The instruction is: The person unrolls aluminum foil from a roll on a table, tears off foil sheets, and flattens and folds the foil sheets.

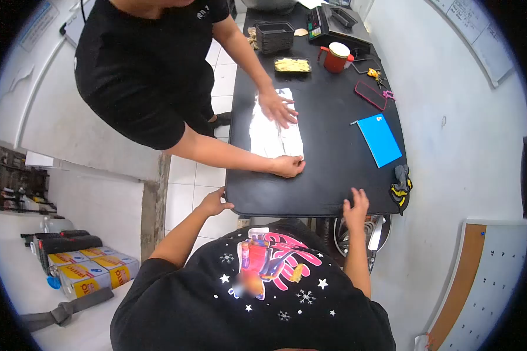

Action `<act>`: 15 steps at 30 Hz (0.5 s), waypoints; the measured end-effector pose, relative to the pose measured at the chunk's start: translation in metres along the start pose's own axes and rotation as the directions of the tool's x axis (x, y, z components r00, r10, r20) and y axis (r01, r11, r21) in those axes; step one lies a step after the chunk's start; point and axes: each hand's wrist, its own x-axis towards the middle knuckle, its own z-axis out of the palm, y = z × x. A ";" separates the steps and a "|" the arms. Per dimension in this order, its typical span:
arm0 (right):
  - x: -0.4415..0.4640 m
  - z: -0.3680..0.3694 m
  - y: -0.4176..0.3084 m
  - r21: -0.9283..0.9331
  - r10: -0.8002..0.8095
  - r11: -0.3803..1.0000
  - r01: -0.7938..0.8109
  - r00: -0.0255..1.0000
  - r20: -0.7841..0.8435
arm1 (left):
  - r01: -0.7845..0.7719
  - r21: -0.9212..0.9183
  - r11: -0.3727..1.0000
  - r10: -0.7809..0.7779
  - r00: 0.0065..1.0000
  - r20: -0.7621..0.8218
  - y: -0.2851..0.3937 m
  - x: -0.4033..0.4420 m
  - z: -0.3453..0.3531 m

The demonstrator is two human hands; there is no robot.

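My left hand is at the near left corner of the black table, its thumb and fingers around the edge. My right hand rests at the table's near edge toward the right, fingers stretched out and holding nothing. Across the left side of the table, another person in a black shirt leans in. That person's one hand presses flat on a sheet of aluminum foil, and the other hand is at the foil's near corner.
Farther back are a tray of yellowish food pieces, stacked black trays, a red jug and a scale. A blue notebook, a pink-edged phone and a grey-yellow cloth item lie along the right side.
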 end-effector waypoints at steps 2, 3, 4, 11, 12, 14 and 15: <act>-0.008 0.011 -0.027 0.037 -0.002 0.999 -0.001 0.997 0.075 | -0.006 0.012 1.000 0.006 1.000 0.015 -0.001 0.001 0.000; -0.011 0.013 -0.041 0.076 -0.029 0.997 0.021 0.994 0.105 | -0.014 0.020 1.000 0.013 1.000 0.026 -0.001 0.001 -0.002; -0.012 0.014 -0.052 0.051 -0.025 0.999 0.018 0.989 0.144 | -0.021 0.031 0.999 0.020 0.999 0.039 0.000 0.001 -0.004; -0.021 0.022 -0.087 0.012 0.009 1.000 -0.013 0.965 0.263 | -0.044 0.040 0.998 0.041 0.997 0.071 -0.001 0.003 -0.007; -0.022 0.023 -0.087 -0.002 0.024 1.000 -0.024 0.961 0.274 | -0.045 0.044 0.998 0.042 0.997 0.071 0.000 0.003 -0.006; -0.024 0.023 -0.087 -0.029 0.053 0.998 -0.046 0.954 0.295 | -0.049 0.053 0.997 0.045 0.996 0.073 0.000 0.003 -0.007; -0.025 0.024 -0.087 -0.064 0.060 0.997 -0.042 0.946 0.317 | -0.050 0.058 0.997 0.045 0.996 0.077 -0.001 0.004 -0.007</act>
